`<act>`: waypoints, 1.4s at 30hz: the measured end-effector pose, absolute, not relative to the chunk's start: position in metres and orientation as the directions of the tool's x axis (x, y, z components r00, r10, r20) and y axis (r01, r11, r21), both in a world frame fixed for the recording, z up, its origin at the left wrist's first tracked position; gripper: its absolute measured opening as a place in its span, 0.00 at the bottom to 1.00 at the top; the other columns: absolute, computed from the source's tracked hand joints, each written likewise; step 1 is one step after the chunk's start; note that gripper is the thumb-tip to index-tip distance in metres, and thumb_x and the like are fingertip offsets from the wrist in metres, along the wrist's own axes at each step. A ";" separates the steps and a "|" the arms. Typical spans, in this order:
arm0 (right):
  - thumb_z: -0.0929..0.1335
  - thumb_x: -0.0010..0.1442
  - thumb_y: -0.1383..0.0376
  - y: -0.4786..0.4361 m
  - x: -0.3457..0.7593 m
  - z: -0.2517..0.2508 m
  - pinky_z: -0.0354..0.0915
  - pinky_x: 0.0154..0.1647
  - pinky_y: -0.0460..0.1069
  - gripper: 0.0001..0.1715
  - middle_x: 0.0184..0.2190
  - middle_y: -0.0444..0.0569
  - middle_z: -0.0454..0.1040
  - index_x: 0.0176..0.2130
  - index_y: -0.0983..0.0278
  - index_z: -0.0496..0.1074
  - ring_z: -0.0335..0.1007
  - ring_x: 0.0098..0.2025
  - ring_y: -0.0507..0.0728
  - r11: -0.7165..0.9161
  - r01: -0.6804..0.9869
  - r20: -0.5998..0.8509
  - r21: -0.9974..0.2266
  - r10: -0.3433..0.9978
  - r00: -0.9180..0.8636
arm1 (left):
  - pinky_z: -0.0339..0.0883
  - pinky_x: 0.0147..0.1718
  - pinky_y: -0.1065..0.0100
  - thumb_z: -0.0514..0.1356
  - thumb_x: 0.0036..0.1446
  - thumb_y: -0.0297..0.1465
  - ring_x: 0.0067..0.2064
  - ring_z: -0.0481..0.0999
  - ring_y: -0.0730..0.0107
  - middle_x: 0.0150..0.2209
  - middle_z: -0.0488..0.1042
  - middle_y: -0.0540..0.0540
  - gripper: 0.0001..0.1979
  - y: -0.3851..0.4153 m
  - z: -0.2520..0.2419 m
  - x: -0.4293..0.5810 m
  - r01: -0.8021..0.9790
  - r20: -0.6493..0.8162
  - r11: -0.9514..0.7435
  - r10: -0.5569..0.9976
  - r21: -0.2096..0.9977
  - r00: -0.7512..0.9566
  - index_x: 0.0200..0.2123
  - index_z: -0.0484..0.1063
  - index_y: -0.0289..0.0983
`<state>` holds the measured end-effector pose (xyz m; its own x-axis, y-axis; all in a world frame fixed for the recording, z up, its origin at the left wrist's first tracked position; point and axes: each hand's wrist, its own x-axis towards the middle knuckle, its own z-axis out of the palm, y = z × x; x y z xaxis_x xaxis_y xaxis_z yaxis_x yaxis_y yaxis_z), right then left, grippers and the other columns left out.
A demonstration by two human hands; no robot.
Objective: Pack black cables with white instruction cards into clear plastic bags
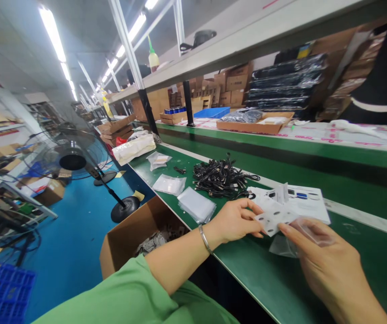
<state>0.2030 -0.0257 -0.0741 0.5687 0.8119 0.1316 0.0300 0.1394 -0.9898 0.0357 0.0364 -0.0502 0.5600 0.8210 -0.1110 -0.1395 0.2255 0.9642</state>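
My left hand [236, 220], with a bracelet at the wrist, is closed on the left edge of a small white sheet with dark round spots [272, 220]. My right hand [330, 256] is closed around a clear plastic bag [284, 246], and its thumb touches the sheet's right side. Behind the hands lie printed papers [310, 204] with product pictures. A heap of black cables [218, 177] with metal plugs sits to the left of the papers. Nearer the table's edge are a stack of clear bags [196, 204] and another flat stack of bags [169, 184].
An open cardboard box [129, 238] stands below the green table [247, 265] at its left edge. On the blue floor is a standing fan [74, 157]. A raised shelf at the back carries a shallow carton [252, 127] and a blue tray [212, 112].
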 end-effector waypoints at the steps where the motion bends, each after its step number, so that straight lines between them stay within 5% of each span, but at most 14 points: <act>1: 0.83 0.33 0.47 -0.027 0.203 -0.072 0.69 0.27 0.53 0.30 0.31 0.47 0.79 0.32 0.59 0.76 0.75 0.32 0.60 0.104 0.040 0.108 -0.994 0.801 0.589 | 0.74 0.32 0.70 0.82 0.35 0.34 0.27 0.78 0.72 0.24 0.77 0.52 0.28 0.036 -0.050 0.035 -0.099 -0.134 0.233 0.804 0.967 0.580 0.35 0.71 0.35; 4: 0.81 0.34 0.45 -0.031 0.204 -0.064 0.68 0.27 0.53 0.29 0.30 0.47 0.78 0.31 0.58 0.75 0.74 0.30 0.60 0.016 0.157 0.112 -0.988 0.768 0.630 | 0.69 0.32 0.71 0.82 0.37 0.35 0.29 0.75 0.74 0.30 0.78 0.50 0.27 0.033 -0.042 0.030 0.031 -0.087 0.084 0.851 0.996 0.519 0.35 0.73 0.34; 8: 0.76 0.42 0.43 -0.034 0.203 -0.064 0.70 0.29 0.54 0.24 0.32 0.49 0.81 0.30 0.56 0.76 0.74 0.29 0.59 0.038 0.437 0.280 -0.898 0.817 0.505 | 0.63 0.33 0.72 0.81 0.42 0.40 0.30 0.67 0.79 0.42 0.80 0.48 0.31 0.032 -0.026 0.021 0.176 0.112 -0.202 0.900 0.963 0.422 0.48 0.79 0.37; 12: 0.74 0.48 0.43 -0.034 0.202 -0.072 0.72 0.34 0.54 0.20 0.33 0.48 0.82 0.31 0.55 0.77 0.78 0.33 0.61 0.133 0.549 0.395 -0.825 0.832 0.391 | 0.64 0.35 0.69 0.75 0.52 0.48 0.33 0.71 0.72 0.37 0.80 0.48 0.23 0.040 -0.026 0.018 0.181 0.069 -0.235 0.768 0.955 0.637 0.40 0.83 0.35; 18: 0.74 0.49 0.45 -0.032 0.206 -0.077 0.70 0.34 0.54 0.18 0.32 0.47 0.82 0.32 0.54 0.78 0.76 0.32 0.60 0.117 0.561 0.372 -0.820 0.853 0.366 | 0.64 0.35 0.69 0.75 0.53 0.45 0.33 0.71 0.71 0.31 0.79 0.48 0.19 0.041 -0.034 0.013 0.152 0.150 -0.271 0.828 0.951 0.540 0.35 0.84 0.34; 21: 0.77 0.47 0.45 -0.031 0.208 -0.075 0.68 0.29 0.52 0.20 0.31 0.46 0.80 0.31 0.56 0.78 0.73 0.29 0.57 0.107 0.450 0.297 -0.887 0.877 0.377 | 0.62 0.31 0.70 0.78 0.48 0.44 0.30 0.69 0.75 0.31 0.78 0.48 0.22 0.037 -0.032 0.011 0.096 0.148 -0.236 0.828 0.967 0.541 0.39 0.83 0.34; 26: 0.84 0.33 0.48 -0.029 0.205 -0.064 0.69 0.29 0.49 0.26 0.29 0.45 0.77 0.27 0.58 0.78 0.72 0.32 0.57 0.051 -0.035 0.034 -0.998 0.921 0.387 | 0.64 0.28 0.72 0.84 0.33 0.41 0.27 0.72 0.79 0.40 0.79 0.47 0.42 0.036 -0.029 0.011 -0.101 0.080 -0.023 0.784 0.995 0.615 0.53 0.78 0.35; 33: 0.86 0.24 0.47 -0.028 0.201 -0.050 0.69 0.25 0.48 0.31 0.25 0.45 0.76 0.23 0.60 0.78 0.71 0.29 0.55 -0.089 -0.293 -0.171 -0.952 0.948 0.267 | 0.64 0.24 0.74 0.82 0.35 0.47 0.25 0.75 0.77 0.29 0.77 0.54 0.41 0.036 -0.033 0.018 -0.132 -0.079 0.189 0.812 0.973 0.579 0.49 0.74 0.34; 37: 0.84 0.37 0.46 -0.028 0.205 -0.060 0.66 0.25 0.50 0.26 0.25 0.45 0.76 0.26 0.59 0.78 0.70 0.27 0.56 0.042 -0.015 0.035 -0.999 0.952 0.304 | 0.61 0.24 0.73 0.80 0.41 0.50 0.24 0.71 0.78 0.26 0.75 0.54 0.38 0.036 -0.031 0.019 -0.043 -0.131 0.183 0.830 0.982 0.543 0.49 0.76 0.33; 42: 0.76 0.52 0.47 -0.035 0.204 -0.070 0.72 0.34 0.54 0.16 0.31 0.45 0.81 0.31 0.56 0.77 0.74 0.30 0.59 0.148 0.471 0.288 -0.869 0.927 0.239 | 0.56 0.24 0.74 0.80 0.42 0.46 0.23 0.65 0.82 0.22 0.71 0.56 0.26 0.043 -0.019 0.007 0.175 -0.165 0.068 0.759 0.982 0.630 0.29 0.75 0.33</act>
